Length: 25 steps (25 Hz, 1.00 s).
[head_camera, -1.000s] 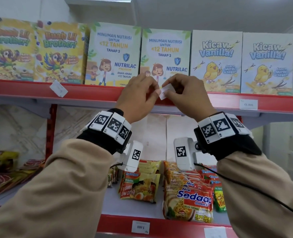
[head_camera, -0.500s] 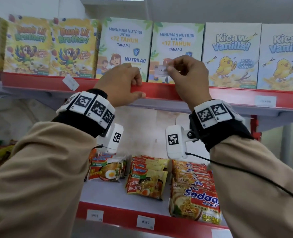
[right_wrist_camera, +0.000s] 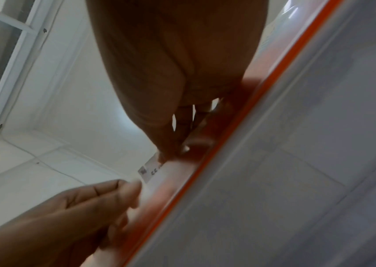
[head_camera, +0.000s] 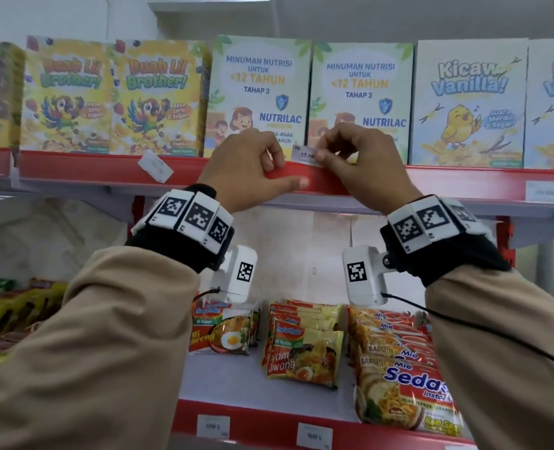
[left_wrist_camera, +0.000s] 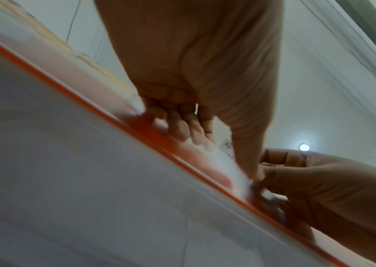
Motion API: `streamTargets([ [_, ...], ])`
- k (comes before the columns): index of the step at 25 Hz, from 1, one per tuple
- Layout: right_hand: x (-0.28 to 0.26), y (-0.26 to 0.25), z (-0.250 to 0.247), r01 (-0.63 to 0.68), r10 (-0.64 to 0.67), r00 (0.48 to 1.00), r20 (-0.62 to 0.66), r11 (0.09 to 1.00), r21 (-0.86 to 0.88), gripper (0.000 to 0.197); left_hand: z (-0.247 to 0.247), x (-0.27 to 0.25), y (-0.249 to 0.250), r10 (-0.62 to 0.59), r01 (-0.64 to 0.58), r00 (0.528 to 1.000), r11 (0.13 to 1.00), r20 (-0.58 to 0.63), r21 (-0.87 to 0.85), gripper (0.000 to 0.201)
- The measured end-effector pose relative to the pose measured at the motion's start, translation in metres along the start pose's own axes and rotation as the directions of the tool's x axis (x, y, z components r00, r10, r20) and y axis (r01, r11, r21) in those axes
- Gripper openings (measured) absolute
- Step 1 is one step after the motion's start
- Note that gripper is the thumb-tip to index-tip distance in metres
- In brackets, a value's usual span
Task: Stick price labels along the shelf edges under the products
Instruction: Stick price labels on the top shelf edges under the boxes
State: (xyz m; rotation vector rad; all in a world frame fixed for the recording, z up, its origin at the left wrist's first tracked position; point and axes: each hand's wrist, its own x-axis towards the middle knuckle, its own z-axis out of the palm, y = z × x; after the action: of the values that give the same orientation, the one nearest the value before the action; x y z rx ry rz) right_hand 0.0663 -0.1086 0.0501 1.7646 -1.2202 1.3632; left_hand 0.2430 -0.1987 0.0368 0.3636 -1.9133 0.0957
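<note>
A small white price label (head_camera: 303,154) printed "55.00" stands at the top lip of the red shelf edge (head_camera: 447,183), under the two Nutrilac boxes (head_camera: 361,99). My right hand (head_camera: 319,155) pinches the label's right end between thumb and fingertips. My left hand (head_camera: 285,170) holds the shelf edge just left of it, fingers curled over the lip and thumb lying along the red front. In the left wrist view the label (left_wrist_camera: 227,145) shows beside my left thumb. From the right wrist the label (right_wrist_camera: 150,168) sticks out below my right fingertips (right_wrist_camera: 171,153).
A tilted white label (head_camera: 155,166) hangs on the edge under the parrot cereal boxes (head_camera: 153,95). Another label (head_camera: 545,191) sits under the Kicaw Vanilla boxes (head_camera: 468,102). Noodle packs (head_camera: 301,349) fill the lower shelf, whose edge carries labels (head_camera: 213,426).
A second ago both hands held the label together. The left hand then went to the shelf edge. The right hand has brought the label down from the box front to the edge's top lip.
</note>
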Motion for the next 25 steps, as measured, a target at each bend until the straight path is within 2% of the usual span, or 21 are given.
streamTargets([
  [3, 0.001, -0.002, -0.008, -0.016, 0.015, 0.997, 0.077, 1.0, 0.022, 0.003, -0.001, 0.001, -0.001, 0.032, -0.031, 0.999, 0.999, 0.026, -0.032, 0.045],
  [6, 0.003, -0.007, -0.014, -0.024, 0.032, 0.984, 0.175, 0.999, -0.048, 0.004, -0.001, 0.001, -0.003, 0.08, -0.08, 0.996, 0.997, 0.05, -0.003, 0.031],
  [10, 0.005, -0.014, -0.019, -0.024, 0.05, 0.972, 0.23, 0.993, -0.118, 0.004, -0.002, 0.003, -0.004, 0.076, -0.076, 0.995, 0.997, 0.072, 0.001, 0.017],
  [15, 0.004, -0.019, -0.023, -0.037, 0.104, 0.955, 0.278, 0.971, -0.235, 0.01, -0.002, 0.004, -0.005, 0.076, -0.08, 0.992, 0.996, 0.096, 0.038, 0.014],
  [20, 0.01, -0.027, -0.027, -0.039, 0.172, 0.91, 0.378, 0.942, -0.334, 0.009, -0.004, 0.006, -0.003, 0.023, -0.034, 0.992, 0.996, 0.125, 0.086, 0.012],
  [25, 0.009, -0.028, -0.028, -0.055, 0.196, 0.902, 0.385, 0.936, -0.348, 0.01, -0.004, 0.006, -0.001, -0.013, -0.006, 0.99, 0.991, 0.142, 0.137, 0.014],
])
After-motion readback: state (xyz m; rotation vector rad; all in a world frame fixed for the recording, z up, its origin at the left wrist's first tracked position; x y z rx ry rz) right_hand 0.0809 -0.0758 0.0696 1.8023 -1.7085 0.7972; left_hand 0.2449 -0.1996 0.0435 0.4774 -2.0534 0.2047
